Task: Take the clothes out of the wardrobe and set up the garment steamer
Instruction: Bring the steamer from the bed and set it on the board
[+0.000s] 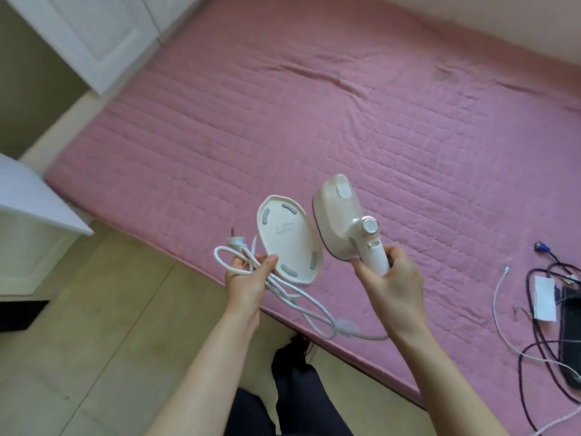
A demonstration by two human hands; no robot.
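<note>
- Head view, looking down past both arms at the edge of a bed with a pink quilted cover (283, 121).
- Right hand (393, 278) has its fingers wrapped around the white handle of the garment steamer (342, 221), so it's up in the air over the near edge of the bed, head pointing up and away, silver dial facing the camera.
- Left hand (248, 275) is doing double duty: thumb and fingers pinch the lower edge of the cream base plate (290, 243), which is tilted so its underside with the grey pads faces the camera, and the same hand also holds a bundle of the white power cord (283, 294).
- The plug (234, 243) sticks out just left of the base plate, above the left fingers.
- Cord loops hang down below the left hand and run across toward the right wrist; can't tell exactly where it joins the steamer.
- Base plate and steamer sit just beside each other, not touching as far as I can see.
- White wardrobe doors (88, 36) at upper left, beyond the head of the bed.
- White cabinet (31, 221) at far left on the tiled floor (110, 309).
- Tangle of dark cables (540, 309) plus a thin white cable (503, 303) on the bed at far right, well apart from the hands.
- Dark trousers (283, 398) at the bottom.
</note>
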